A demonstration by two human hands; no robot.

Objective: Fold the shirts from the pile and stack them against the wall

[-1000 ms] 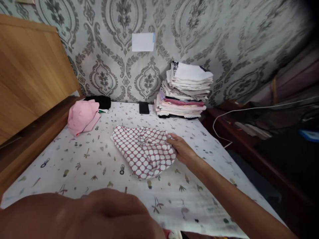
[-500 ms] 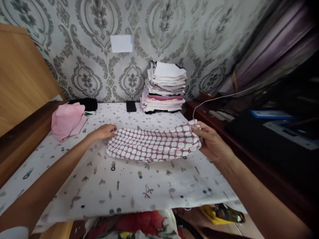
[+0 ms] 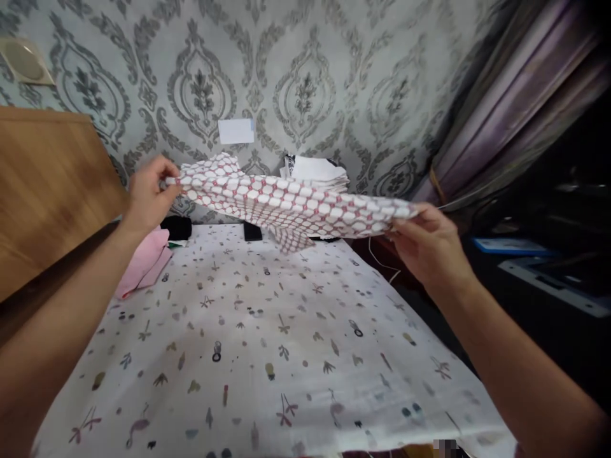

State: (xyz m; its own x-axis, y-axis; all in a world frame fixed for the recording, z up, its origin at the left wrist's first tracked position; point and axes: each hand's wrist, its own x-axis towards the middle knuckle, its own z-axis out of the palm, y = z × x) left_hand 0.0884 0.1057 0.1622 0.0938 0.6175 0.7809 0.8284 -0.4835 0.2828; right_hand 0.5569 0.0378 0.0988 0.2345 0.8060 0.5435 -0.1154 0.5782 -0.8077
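A white cloth (image 3: 296,202) with a grey and red lattice print is stretched in the air between my two hands. My left hand (image 3: 153,191) pinches its left end, raised near the wall. At the right end, my right hand (image 3: 429,245) grips the cloth between thumb and fingers. The middle sags, with a loose corner hanging down and another flap sticking up at the left. Below it spreads a table covered with a white printed sheet (image 3: 267,343). The cloth hides much of the stack of folded fabrics (image 3: 317,172) behind it.
At the left lie a crumpled pink cloth (image 3: 146,261) and a black bundle (image 3: 176,227). A dark flat object (image 3: 252,231) rests near the wall. A wooden panel (image 3: 57,197) stands left; a white cable (image 3: 382,261) and dark equipment with a blue-edged item (image 3: 513,247) are right.
Both hands have lifted the lattice cloth off the table, up toward the wall, and spread it wider. It now covers part of the folded stack. The view has tilted upward.
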